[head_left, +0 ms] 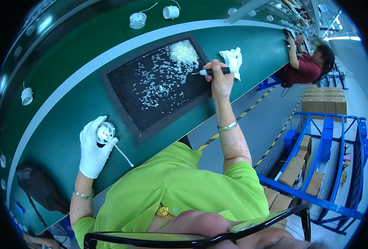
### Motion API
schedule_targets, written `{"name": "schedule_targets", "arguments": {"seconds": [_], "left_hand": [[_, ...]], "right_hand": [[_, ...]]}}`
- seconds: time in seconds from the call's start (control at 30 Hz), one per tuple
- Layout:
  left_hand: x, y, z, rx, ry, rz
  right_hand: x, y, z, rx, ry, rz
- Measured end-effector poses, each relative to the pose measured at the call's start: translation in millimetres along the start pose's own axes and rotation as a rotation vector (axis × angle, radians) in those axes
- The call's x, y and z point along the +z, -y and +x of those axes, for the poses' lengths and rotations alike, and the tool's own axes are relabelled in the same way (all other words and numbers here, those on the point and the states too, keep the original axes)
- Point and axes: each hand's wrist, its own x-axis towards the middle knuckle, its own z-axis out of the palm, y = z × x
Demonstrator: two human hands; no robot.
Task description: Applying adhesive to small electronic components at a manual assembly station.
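My left hand (93, 143), in a white glove, is closed around a small round white fan unit (105, 133). The unit's open face with its hub points up, and a white cable (124, 155) trails from beside my thumb. Bare of any glove, my right hand (220, 79) grips a black and white pen-shaped tool (216, 71). Its thin tip is over the right part of a black shallow tray (140, 137). Many tiny clear discs (157, 79) lie scattered in the tray, with a dense whitish heap (184, 52) of them in its far right corner.
A crumpled white glove (233, 60) lies right of the tray. More white fan units (138, 20) stand on the green surface beyond the pale curved strip. A black bag (41, 186) rests at left. Another person (306, 66) works farther along the bench; blue racks (312, 199) hold cartons at right.
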Motion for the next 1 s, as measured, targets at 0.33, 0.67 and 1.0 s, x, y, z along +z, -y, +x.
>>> {"name": "schedule_targets", "arguments": {"seconds": [0.33, 0.67, 1.0], "left_hand": [[3, 7, 3, 0.054, -0.043, -0.039], [6, 12, 4, 0.082, -0.145, -0.082], [5, 16, 2, 0.103, -0.198, -0.068]], "right_hand": [[100, 33, -43, 0.198, 0.426, 0.46], [203, 8, -118, 0.389, 0.587, 0.589], [206, -9, -127, 0.389, 0.657, 0.674]]}}
